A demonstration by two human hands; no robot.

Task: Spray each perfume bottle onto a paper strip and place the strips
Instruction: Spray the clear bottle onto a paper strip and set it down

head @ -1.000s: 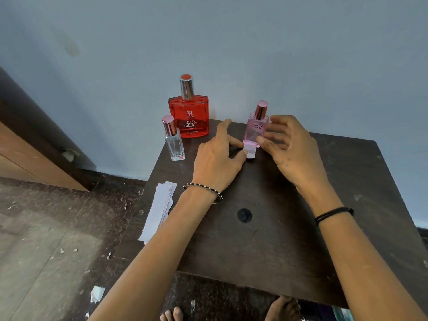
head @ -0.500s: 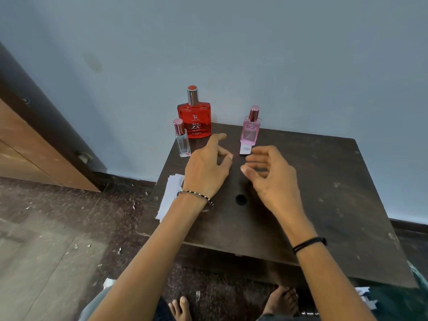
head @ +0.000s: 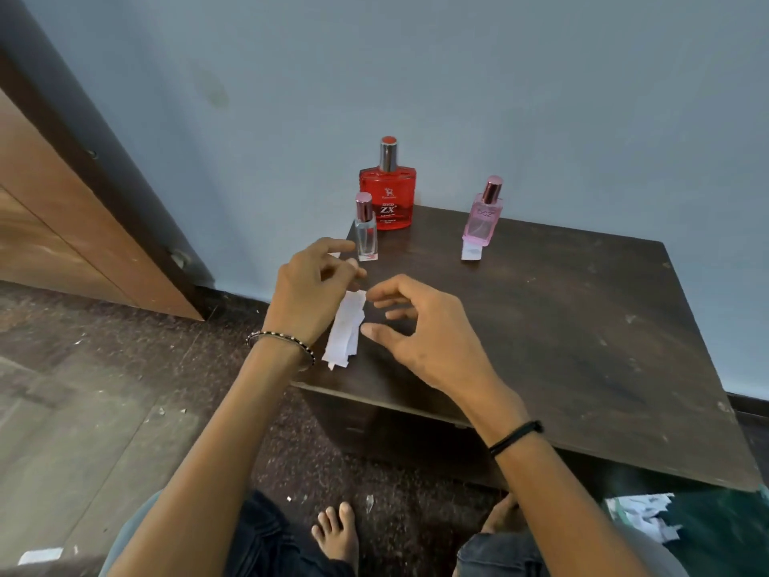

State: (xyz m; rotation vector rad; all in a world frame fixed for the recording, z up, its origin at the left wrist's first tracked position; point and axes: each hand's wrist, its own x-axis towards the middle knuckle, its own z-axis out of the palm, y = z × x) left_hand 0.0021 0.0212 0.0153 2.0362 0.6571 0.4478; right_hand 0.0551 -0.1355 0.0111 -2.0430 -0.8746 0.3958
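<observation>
Three perfume bottles stand at the back of the dark wooden table [head: 561, 326]: a large red bottle [head: 388, 197], a small clear bottle [head: 366, 235] in front of it, and a pink bottle [head: 482, 220] to the right. A short paper strip [head: 471, 252] lies at the pink bottle's base. A stack of white paper strips [head: 344, 333] lies at the table's left edge. My left hand [head: 310, 289] hovers over the stack's far end, fingers curled apart. My right hand [head: 416, 331] is just right of the stack, fingers spread, holding nothing.
A blue wall rises right behind the table. A wooden door [head: 62, 226] stands at the left. Paper scraps [head: 641, 514] lie on the floor at the lower right, and my bare feet [head: 337, 535] show below the table's front edge.
Both hands drew back from the pink bottle and moved left to the strip stack. The short strip stays at the pink bottle's base. The camera view shifted left.
</observation>
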